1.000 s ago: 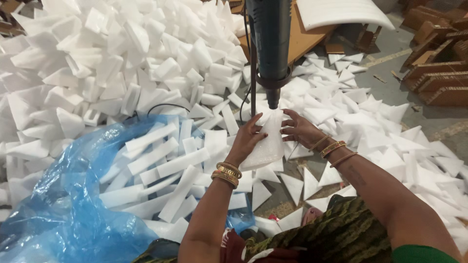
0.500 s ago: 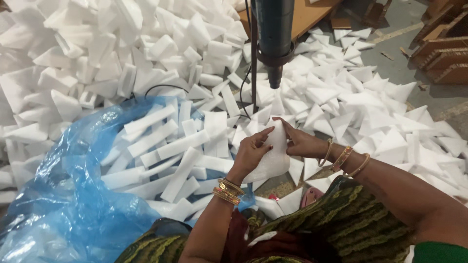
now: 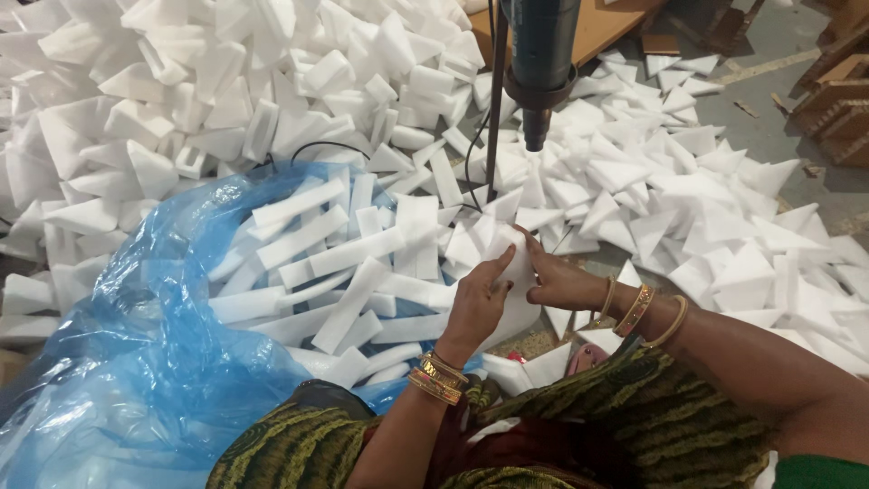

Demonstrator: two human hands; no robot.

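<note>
A white foam piece [image 3: 516,272] is gripped from both sides, my left hand [image 3: 477,303] on its left edge and my right hand [image 3: 561,281] on its right edge. It sits low, close to my lap, well below the nozzle of a dark hanging tool [image 3: 540,63] on a thin upright rod [image 3: 494,109]. Both wrists wear gold bangles. My fingers hide part of the foam piece.
An open blue plastic bag [image 3: 136,362] at my left holds several long white foam strips [image 3: 344,263]. White foam offcuts [image 3: 724,208] are heaped on the floor ahead and to the right. A black cable [image 3: 317,145] runs across the heap. Wooden boards lie at far right.
Both hands brought the foam piece down and toward me, away from under the tool's tip. The camera view shifted, so the tool now appears higher and further right.
</note>
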